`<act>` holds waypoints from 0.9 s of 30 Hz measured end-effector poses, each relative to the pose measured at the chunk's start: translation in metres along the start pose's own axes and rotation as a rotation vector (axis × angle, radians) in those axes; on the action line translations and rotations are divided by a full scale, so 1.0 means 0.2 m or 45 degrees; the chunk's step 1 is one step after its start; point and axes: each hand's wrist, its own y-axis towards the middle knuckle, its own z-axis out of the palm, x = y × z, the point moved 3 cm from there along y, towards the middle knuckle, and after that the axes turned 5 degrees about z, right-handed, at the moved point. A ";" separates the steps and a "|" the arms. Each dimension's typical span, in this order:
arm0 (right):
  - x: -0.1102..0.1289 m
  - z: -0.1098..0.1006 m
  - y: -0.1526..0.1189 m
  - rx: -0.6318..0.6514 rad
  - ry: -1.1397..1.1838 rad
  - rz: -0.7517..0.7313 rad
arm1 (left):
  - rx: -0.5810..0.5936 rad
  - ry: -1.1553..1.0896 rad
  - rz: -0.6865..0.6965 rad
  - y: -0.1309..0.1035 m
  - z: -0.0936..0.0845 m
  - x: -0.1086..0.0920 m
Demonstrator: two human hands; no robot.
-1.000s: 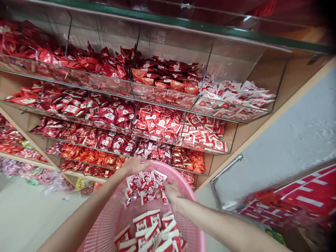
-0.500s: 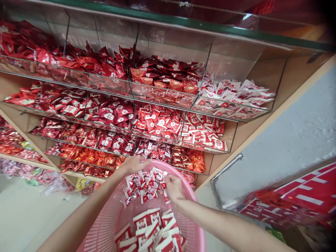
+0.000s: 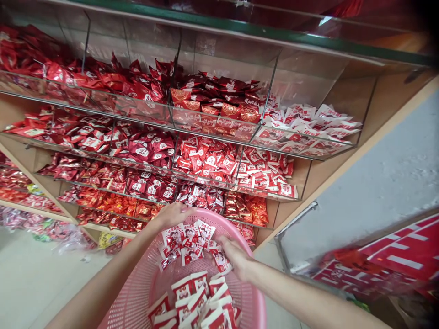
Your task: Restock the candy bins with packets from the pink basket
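A pink mesh basket [image 3: 259,292] holds two groups of small red-and-white packets, one set [image 3: 188,240] near its far side and another pile [image 3: 199,301] closer to me. My left hand [image 3: 174,214] grips the basket's far rim, fingers bent over it. Inside the basket, on the right, my right hand [image 3: 230,256] is closed on a red-and-white packet [image 3: 219,259], its fingertips partly hidden.
Glass-fronted wooden shelves [image 3: 322,183] with red, maroon and white packets stand beyond the basket. A grey wall [image 3: 370,192] is at the right, with red printed material [image 3: 408,249] beside it. Plastic-wrapped packets lie on the floor [image 3: 41,278] at left.
My right hand has moved slightly down and nearer, and the packet at its fingers now shows more fully. My left hand stays on the rim. The basket has shifted slightly left.
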 end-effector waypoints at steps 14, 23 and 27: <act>0.15 -0.10 -0.08 0.066 -1.042 -0.683 | 0.001 0.024 -0.033 -0.01 0.01 0.02; 0.10 -0.04 0.01 0.037 -1.585 -0.498 | 0.002 0.016 -0.033 -0.01 0.01 0.02; 0.07 -0.02 0.06 0.050 -1.646 -0.418 | 0.015 0.025 -0.031 -0.02 0.00 0.01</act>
